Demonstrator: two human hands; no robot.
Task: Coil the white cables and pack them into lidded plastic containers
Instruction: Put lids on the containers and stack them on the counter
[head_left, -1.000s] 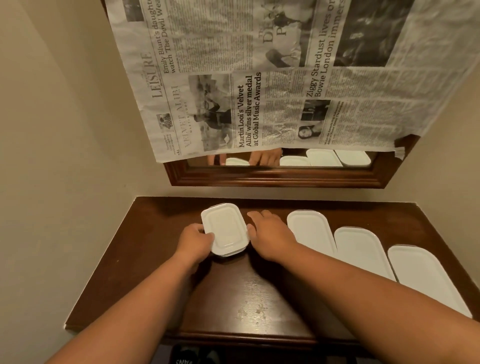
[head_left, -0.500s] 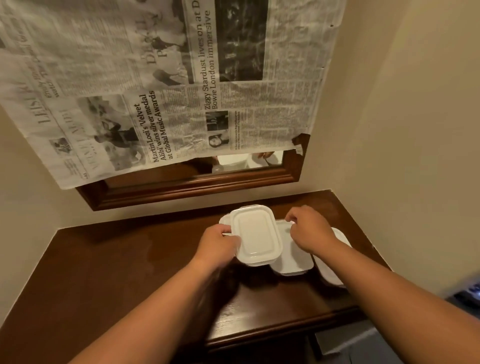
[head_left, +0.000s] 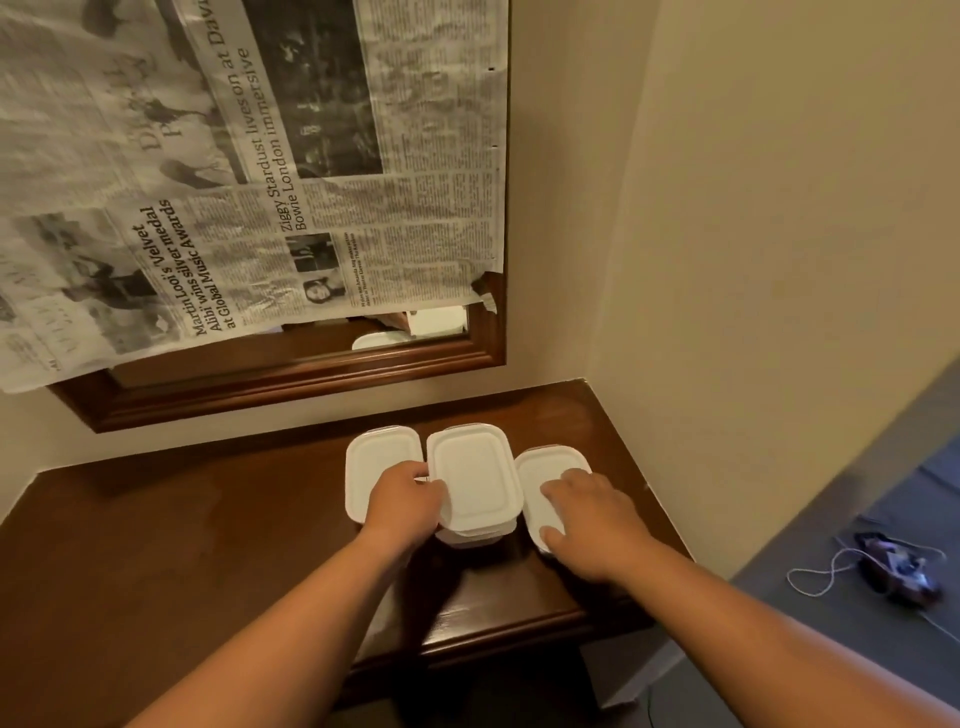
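Three white lidded plastic containers stand in a row at the right end of the dark wooden table (head_left: 156, 561). The middle container (head_left: 474, 480) sits stacked on another one, higher than its neighbours. My left hand (head_left: 406, 506) grips its left edge, partly covering the left container (head_left: 379, 457). My right hand (head_left: 587, 517) lies on the lid of the right container (head_left: 545, 470), fingers spread and fairly flat. A thin white cable (head_left: 826, 571) lies loose on the grey floor at the far right.
A wood-framed mirror (head_left: 291, 374) covered with newspaper (head_left: 249, 171) hangs on the wall behind the table. A beige wall closes in the right side. A small dark object (head_left: 896, 569) lies on the floor by the cable.
The stacked container has moved from the left part of the table to the right, and now sits between two other containers. My right hand left it and settled on the right container's lid.
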